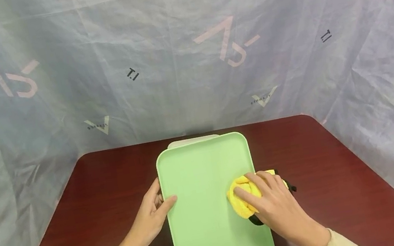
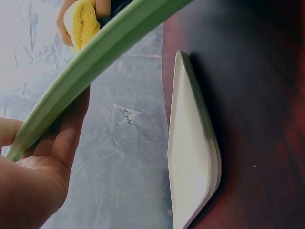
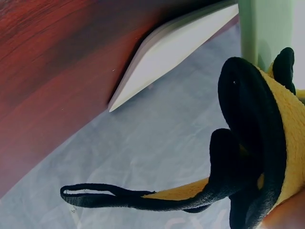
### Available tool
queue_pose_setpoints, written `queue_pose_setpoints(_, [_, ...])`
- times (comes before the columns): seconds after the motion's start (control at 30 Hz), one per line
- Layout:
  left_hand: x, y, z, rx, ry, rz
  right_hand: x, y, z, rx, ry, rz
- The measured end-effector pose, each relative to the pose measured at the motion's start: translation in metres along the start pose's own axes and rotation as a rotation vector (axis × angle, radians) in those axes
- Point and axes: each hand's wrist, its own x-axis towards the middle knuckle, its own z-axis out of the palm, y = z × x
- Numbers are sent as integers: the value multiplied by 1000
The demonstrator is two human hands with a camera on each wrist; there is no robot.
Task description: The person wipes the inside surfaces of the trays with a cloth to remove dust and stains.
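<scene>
A light green rectangular tray with a raised rim is held up off the table, tilted toward the head camera. My left hand grips its left edge, thumb over the rim and fingers behind. On the tray's right side my right hand holds a bunched yellow cloth with black edging against the surface. In the right wrist view a black loop hangs from the cloth. Beneath the raised tray, a stack of pale trays lies on the table, mostly hidden in the head view.
The dark red-brown table has rounded far corners. Grey sheeting with printed letters hangs behind and along both sides of it.
</scene>
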Motion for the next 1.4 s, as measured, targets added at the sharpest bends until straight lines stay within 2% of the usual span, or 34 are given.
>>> queue_pose_setpoints(0.13, [-1,0,0,-10,-1,3,2,-4,1,5,-36,11])
queue_pose_setpoints(0.57, [2,0,-1,4,0,-13,14,-25,16,73,-61,5])
queue_pose_setpoints(0.8, [4,2,5,15,0,-3,34,-50,33,104,10,-62])
queue_pose_setpoints(1.07, [1,-3,4,83,29,-17,64,-75,44,99,7,-131])
queue_pose_setpoints(1.23, [-1,-4,0,75,43,-42,77,-87,46,86,5,-174])
queue_pose_setpoints(1.4, [-2,-4,-3,57,52,-43,81,-91,49,80,14,-179])
